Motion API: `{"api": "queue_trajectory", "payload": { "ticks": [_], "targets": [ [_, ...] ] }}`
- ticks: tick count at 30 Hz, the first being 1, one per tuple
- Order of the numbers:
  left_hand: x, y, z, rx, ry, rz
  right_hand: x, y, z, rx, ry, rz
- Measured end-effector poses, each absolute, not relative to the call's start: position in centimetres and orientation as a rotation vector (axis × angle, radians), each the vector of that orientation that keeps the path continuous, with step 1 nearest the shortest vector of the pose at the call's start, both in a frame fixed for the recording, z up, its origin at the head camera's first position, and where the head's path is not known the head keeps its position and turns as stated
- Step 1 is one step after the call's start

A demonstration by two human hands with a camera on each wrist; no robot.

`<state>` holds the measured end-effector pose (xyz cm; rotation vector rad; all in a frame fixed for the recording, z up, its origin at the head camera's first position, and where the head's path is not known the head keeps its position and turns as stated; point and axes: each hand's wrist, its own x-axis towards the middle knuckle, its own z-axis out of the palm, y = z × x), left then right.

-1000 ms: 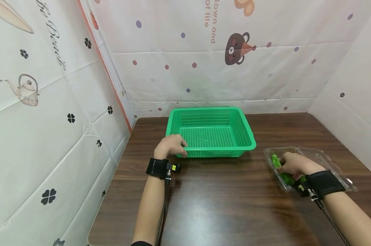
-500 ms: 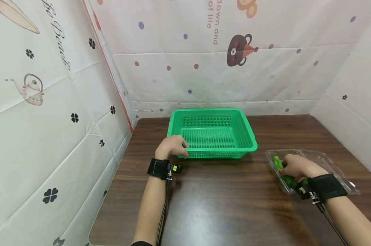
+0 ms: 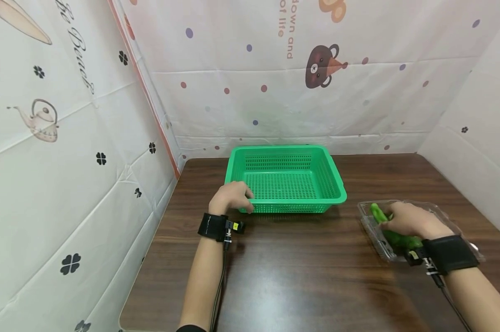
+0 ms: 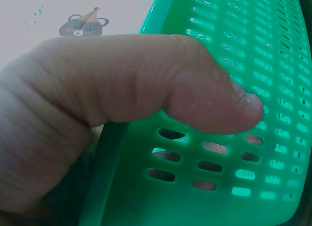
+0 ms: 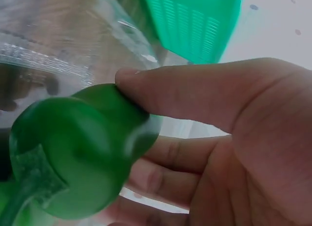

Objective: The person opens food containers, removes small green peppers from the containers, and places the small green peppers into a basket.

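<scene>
- The right hand (image 3: 411,221) is nearest, low at the right of the dark wood-grain tabletop (image 3: 299,276), with a black wrist strap (image 3: 450,254) and a small camera behind it.
- Its fingers (image 5: 204,97) are curled round a smooth green pepper (image 5: 83,153); the right wrist view shows the thumb across the top of the pepper and the other fingers underneath, with the stem end towards the lens.
- In the head view the pepper (image 3: 392,230) sits within the outline of a clear plastic clamshell tray (image 3: 372,230), one end poking out past the knuckles; whether it rests on the tray floor or is just above it cannot be told.
- The tray lies flat on the tabletop, well apart from the basket and to its right.
- The left hand (image 3: 230,197) is further in, at the left, also wearing a black wrist strap (image 3: 211,227).
- It grips the near left corner of a green perforated plastic basket (image 3: 287,179): in the left wrist view the thumb (image 4: 209,97) presses on the outside of the slotted wall (image 4: 229,187), and fingertips show through the slots from inside.
- The basket stands upright on the tabletop near the middle.
- Behind everything hang white printed sheets (image 3: 274,92) with dots, a bear and a teapot.
</scene>
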<state>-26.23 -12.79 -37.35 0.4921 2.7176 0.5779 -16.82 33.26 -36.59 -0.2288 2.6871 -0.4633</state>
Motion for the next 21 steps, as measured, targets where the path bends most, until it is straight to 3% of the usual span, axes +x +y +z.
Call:
{"api": "queue_trajectory", "payload": {
  "ticks": [21],
  "targets": [
    [-26.3,-12.9,-37.3,0.504,2.716,0.574,-17.0,32.5,-34.8,-0.22,2.876,-0.453]
  ]
}}
